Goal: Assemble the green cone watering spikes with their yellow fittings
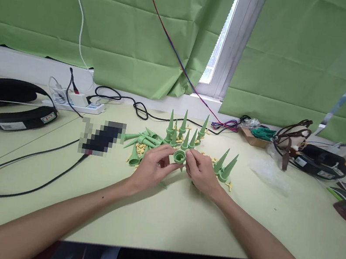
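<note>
A green plastic plant-watering spike (179, 156) is held with its round open end facing me. My left hand (152, 168) grips its collar from the left between thumb and fingers. At the spike's right side, my right hand (201, 171) is closed in a pinch; whatever those fingertips hold is hidden. Just left of the hands lies a pile of loose green spikes (149, 139), with small yellow valve pieces (139, 148) among them. Several spikes stand point up behind the hands, such as one spike (170, 127). To the right are two more upright spikes (226, 169) and a yellow T-shaped valve (230, 186).
A blurred-out dark device (103, 138) with a black cable lies left on the table (155, 232). Farther left are a black headband device (22, 119) and a power strip (74, 104). At right sit a cardboard box (254, 138), clear plastic bag (270, 174) and black strapped device (322, 162).
</note>
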A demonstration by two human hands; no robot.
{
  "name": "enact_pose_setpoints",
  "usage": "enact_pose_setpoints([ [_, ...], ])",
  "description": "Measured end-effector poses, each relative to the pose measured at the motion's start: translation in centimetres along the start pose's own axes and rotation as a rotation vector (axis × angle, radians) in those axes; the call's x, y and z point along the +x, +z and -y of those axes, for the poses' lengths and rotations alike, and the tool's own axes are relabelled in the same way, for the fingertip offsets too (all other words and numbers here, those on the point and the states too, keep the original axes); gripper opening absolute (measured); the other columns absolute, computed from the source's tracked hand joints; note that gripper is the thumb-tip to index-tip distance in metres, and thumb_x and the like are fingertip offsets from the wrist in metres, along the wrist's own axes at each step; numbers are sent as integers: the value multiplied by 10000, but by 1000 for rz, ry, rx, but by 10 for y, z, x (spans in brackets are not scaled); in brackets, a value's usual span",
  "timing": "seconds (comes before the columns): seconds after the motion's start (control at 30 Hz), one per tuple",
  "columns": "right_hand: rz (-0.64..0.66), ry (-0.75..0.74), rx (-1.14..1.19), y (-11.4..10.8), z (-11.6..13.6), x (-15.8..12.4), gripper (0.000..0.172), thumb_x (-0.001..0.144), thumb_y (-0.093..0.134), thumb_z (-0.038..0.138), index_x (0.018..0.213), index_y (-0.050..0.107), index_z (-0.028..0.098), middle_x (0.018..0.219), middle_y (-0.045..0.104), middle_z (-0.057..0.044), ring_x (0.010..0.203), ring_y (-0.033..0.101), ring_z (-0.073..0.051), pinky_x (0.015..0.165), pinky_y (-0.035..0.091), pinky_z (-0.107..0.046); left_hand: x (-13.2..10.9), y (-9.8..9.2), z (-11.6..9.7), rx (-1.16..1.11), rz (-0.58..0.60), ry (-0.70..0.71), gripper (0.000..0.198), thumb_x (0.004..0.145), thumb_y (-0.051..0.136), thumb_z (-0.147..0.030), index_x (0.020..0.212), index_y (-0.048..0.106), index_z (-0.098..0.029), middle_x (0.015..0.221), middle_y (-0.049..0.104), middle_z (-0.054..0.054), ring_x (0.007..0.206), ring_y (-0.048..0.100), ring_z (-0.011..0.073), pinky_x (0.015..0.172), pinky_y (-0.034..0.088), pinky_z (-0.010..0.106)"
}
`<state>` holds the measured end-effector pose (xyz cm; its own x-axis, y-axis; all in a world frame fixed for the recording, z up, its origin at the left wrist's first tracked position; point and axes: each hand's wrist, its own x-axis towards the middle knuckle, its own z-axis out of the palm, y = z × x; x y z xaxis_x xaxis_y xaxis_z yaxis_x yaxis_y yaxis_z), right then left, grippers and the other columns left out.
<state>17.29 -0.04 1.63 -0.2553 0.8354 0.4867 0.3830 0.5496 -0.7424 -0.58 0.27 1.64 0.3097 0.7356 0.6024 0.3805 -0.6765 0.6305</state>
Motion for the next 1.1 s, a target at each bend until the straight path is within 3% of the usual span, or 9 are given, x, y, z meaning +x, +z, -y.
enact_pose_setpoints([
  [0.17, -5, -2, -12, 0, 2, 1, 456, 1008, 332, 444, 611, 339, 220, 508, 403, 31, 493, 370, -121, 532, 315, -276, -2, 1, 0, 45, -25, 115, 102, 877, 636, -273, 937, 665, -196, 926, 622, 32, 572, 490, 74, 529, 445, 221],
  [0.27, -15, -5, -9, 0, 1, 0, 450, 1008, 341, 433, 612, 337, 219, 509, 396, 33, 491, 363, -118, 527, 309, -276, -2, 2, -1, 40, -7, 91, 106, 877, 624, -233, 969, 660, -198, 945, 622, 33, 590, 512, 75, 524, 447, 210],
  [0.4, -45, -2, -2, 1, 0, 0, 441, 1006, 358, 446, 628, 350, 218, 520, 401, 33, 489, 364, -118, 519, 309, -276, 0, 1, -2, 2, 8, -75, 177, 841, 665, -282, 988, 631, -190, 910, 622, 28, 598, 530, 90, 533, 450, 223],
  [0.53, -82, 13, 8, 1, 1, 0, 433, 1002, 372, 467, 649, 388, 218, 524, 415, 35, 492, 380, -118, 523, 324, -271, 3, 0, -2, -165, 69, -286, 242, 829, 678, -376, 966, 596, -194, 747, 601, -14, 497, 493, 79, 465, 400, 209],
  [0.7, -99, -2, 29, 0, 2, 1, 415, 994, 404, 462, 665, 439, 213, 546, 455, 34, 510, 405, -116, 548, 348, -264, 6, 2, 2, -465, 236, -450, 388, 889, 552, -539, 772, 560, -170, 588, 563, -13, 400, 507, 95, 378, 374, 207],
  [0.8, -81, 1, 34, -1, 2, 1, 405, 993, 411, 458, 677, 465, 210, 546, 463, 34, 511, 415, -117, 557, 355, -265, 7, 4, 2, -588, 251, -552, 536, 906, 449, -631, 694, 557, -150, 564, 567, 19, 395, 525, 111, 362, 394, 219],
  [0.93, -49, 2, 31, 0, 1, 0, 402, 1000, 394, 450, 690, 480, 208, 542, 460, 35, 507, 421, -118, 558, 353, -265, 8, 3, -1, -703, 254, -638, 608, 895, 417, -679, 725, 601, -125, 612, 578, 38, 410, 536, 111, 333, 365, 210],
  [1.1, -24, -13, 47, 0, 1, 0, 400, 1006, 377, 435, 679, 441, 214, 547, 474, 33, 510, 427, -119, 566, 362, -266, 7, 2, -3, -795, 298, -664, 520, 898, 479, -626, 788, 603, -133, 659, 586, 30, 444, 550, 107, 336, 360, 197],
])
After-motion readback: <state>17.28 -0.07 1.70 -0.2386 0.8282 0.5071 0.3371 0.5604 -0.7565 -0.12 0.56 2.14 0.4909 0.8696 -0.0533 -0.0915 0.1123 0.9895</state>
